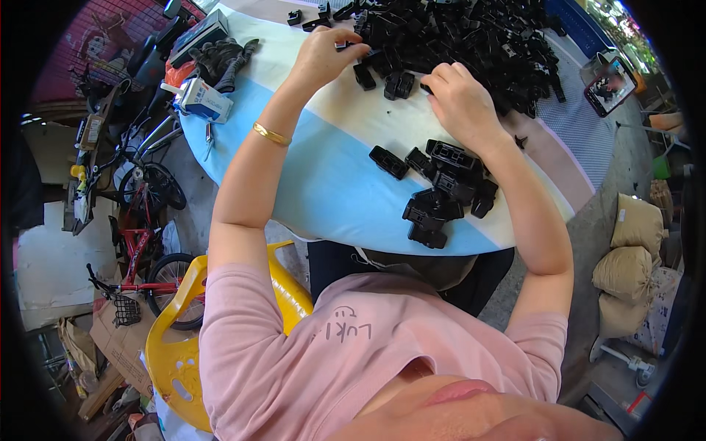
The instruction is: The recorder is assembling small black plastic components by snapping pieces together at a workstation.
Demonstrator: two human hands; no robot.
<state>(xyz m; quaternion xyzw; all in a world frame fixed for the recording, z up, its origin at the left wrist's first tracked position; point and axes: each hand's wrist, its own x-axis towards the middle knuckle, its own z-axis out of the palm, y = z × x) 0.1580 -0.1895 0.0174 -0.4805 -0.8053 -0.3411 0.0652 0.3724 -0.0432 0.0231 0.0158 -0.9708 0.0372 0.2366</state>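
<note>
A big heap of black plastic parts (448, 37) covers the far side of the cloth-covered table. At its left edge my left hand (323, 59) pinches a small black plastic part (342, 45) between thumb and fingers. My right hand (465, 106) is at the heap's near edge, its fingers curled round a small dark piece (426, 89) that shows only at the fingertips. Between the hands lie a few loose black parts (398, 85). Closer to me, beside my right forearm, sits a smaller group of black block-shaped parts (448, 184).
On the table's left are a blue-and-white carton (206, 101), dark gloves (220, 62) and a small pen-like tool (209, 137). A phone (610, 86) stands at the right edge, near a blue crate (577, 26). A yellow chair (176, 345), red bicycle (140, 250) and stuffed sacks (636, 224) surround the table.
</note>
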